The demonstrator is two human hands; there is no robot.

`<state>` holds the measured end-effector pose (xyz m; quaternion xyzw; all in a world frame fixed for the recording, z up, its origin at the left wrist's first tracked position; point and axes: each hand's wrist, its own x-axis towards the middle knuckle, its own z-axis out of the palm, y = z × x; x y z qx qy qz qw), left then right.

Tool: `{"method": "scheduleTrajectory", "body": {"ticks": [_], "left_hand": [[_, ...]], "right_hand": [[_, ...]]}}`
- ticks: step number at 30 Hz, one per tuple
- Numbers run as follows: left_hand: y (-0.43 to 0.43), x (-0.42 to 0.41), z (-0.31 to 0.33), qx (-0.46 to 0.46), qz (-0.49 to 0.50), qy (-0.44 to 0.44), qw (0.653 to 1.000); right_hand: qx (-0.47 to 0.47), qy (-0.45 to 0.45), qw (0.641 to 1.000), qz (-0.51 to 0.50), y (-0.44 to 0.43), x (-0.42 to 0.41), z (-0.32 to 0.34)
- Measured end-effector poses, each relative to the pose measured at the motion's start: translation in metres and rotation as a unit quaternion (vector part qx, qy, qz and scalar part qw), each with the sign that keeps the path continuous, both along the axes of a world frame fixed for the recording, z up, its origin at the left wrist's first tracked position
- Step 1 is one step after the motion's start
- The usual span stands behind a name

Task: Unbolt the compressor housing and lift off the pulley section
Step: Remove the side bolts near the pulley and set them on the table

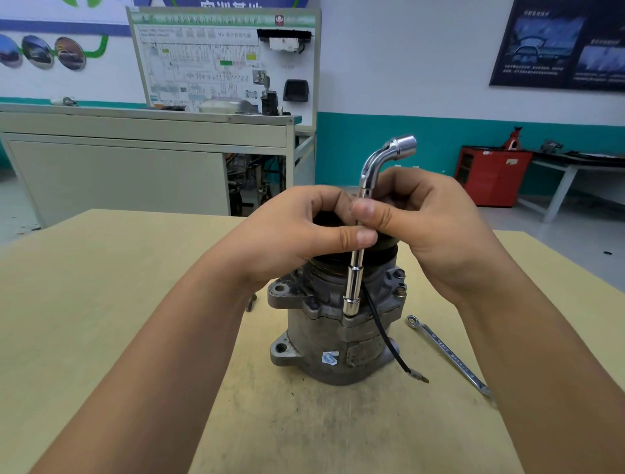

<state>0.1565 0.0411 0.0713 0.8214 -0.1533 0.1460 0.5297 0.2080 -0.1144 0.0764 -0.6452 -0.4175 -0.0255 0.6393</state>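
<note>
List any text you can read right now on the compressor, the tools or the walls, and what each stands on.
"HV": wiring-diagram board; its other print is too small.
Blue sticker on the compressor: an S-like logo, no words.
Flat wrench on the table: stamped marks, blurred.
Socket wrench in the right hand: no marking shows.
Dark poster and top banner: characters blurred or cut off.

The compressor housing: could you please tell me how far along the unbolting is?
Done: nothing plainly; a small metal piece beside the housing may be a removed bolt. In hand: the right hand pinches the socket wrench, seated on the housing flange, while the left hand grips the pulley section. Left: two bolt heads are in place, and the pulley section is not lifted.
</note>
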Motion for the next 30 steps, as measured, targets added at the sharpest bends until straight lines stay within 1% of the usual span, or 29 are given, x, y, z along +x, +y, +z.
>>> {"method": "scheduleTrajectory", "body": {"ticks": [5, 10, 15, 20, 26, 30], "left_hand": [[0.0002, 0.0008, -0.0003, -0.02, -0.01, -0.001, 1.0], [0.0019, -0.0004, 0.0009, -0.019, -0.045, 0.003, 0.999], [0.0039, 0.0025, -0.0017, -0.027, -0.051, 0.003, 0.998], [0.003, 0.0039, -0.0028, -0.027, -0.035, 0.002, 0.999], [0.0029, 0.0047, -0.0038, -0.031, -0.031, -0.006, 0.999], [0.0017, 0.0023, -0.0016, -0.031, -0.057, -0.011, 0.998]], "right_hand": [[0.003, -0.013, 1.0, -0.005, 0.0002, -0.0009, -0.0006], [-0.008, -0.029, 0.999, 0.032, -0.0017, -0.004, 0.0013], [-0.033, -0.035, 0.998, 0.037, -0.0034, -0.0043, 0.002], [-0.011, -0.005, 1.0, 0.009, -0.0014, -0.0006, 0.0001], [-0.002, -0.02, 1.0, 0.008, -0.0016, -0.0005, -0.0002], [-0.004, -0.032, 0.999, 0.015, -0.0018, -0.0024, 0.0001]]}}
